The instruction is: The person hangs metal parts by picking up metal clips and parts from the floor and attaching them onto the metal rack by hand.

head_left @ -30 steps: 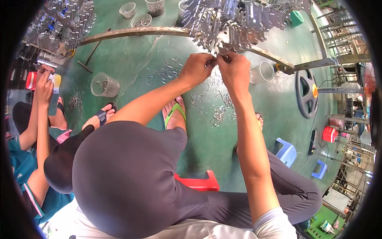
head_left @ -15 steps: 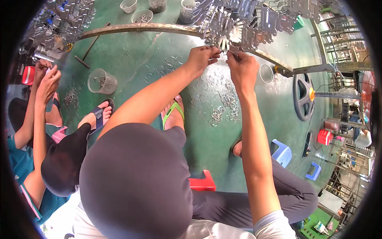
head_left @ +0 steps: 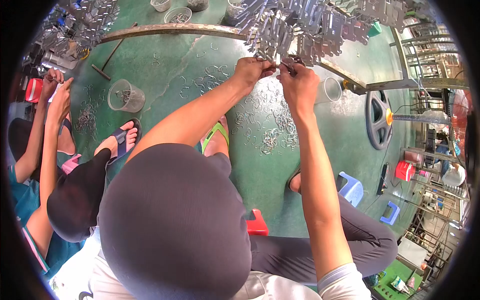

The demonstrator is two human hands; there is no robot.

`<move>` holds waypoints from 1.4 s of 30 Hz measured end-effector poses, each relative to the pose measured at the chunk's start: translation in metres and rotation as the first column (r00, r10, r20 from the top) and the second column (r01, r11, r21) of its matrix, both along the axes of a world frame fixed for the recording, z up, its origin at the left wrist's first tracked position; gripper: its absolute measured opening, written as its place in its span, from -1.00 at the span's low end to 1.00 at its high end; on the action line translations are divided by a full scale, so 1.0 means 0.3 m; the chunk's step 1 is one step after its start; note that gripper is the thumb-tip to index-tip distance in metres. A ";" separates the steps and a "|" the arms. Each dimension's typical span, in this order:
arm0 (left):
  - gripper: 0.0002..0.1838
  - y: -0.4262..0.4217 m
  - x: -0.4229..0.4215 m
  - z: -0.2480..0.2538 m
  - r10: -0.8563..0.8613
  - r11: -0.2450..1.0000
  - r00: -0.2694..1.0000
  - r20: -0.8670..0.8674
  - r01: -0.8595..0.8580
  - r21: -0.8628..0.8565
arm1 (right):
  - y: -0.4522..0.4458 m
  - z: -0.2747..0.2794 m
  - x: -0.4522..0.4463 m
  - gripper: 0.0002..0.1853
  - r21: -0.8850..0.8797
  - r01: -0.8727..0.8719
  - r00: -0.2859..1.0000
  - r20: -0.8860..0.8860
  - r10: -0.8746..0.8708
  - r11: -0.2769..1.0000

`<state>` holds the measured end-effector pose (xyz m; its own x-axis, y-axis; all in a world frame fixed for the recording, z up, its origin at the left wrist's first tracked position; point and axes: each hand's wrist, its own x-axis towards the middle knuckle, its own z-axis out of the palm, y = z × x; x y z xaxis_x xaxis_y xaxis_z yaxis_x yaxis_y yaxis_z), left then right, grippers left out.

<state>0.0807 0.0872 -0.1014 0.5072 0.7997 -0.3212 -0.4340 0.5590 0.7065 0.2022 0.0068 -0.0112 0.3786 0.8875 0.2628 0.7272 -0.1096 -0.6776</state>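
A dense cluster of hanging metal plates [head_left: 310,27] fills the top of the view. Both my hands are raised to its lower edge, close together. My left hand [head_left: 253,71] has its fingers pinched at the bottom of the cluster; whatever is between them is too small to name. My right hand [head_left: 299,82] is closed with thumb and forefinger at a small dark metal part of the cluster. Below the hands, many small curved metal pieces [head_left: 270,140] lie scattered on the green floor. A clear plastic cup [head_left: 330,90] stands just right of my right hand.
A rusty metal bar [head_left: 175,30] crosses behind the hands. At the left, a co-worker's hands [head_left: 59,97] are raised near another plate cluster [head_left: 75,30]. A tub of metal pieces [head_left: 126,96], a black wheel [head_left: 380,120], a red stool [head_left: 257,223] and blue stools [head_left: 351,189] stand around.
My hands came apart, then moved closer together again at the cluster's lower edge. The view has shifted slightly. The co-worker's hands at the left have changed their pose.
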 end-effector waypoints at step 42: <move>-0.73 -0.054 -0.006 -0.002 0.062 0.998 0.998 -0.008 -0.061 0.015 | -0.095 0.272 -0.026 -0.73 -0.005 0.167 0.977 0.138 -0.165 0.986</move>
<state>0.0790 0.0709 -0.1020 0.4541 0.8340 -0.3135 -0.4610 0.5210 0.7183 0.1945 -0.0218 0.0704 0.4826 0.8199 0.3079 0.7835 -0.2470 -0.5702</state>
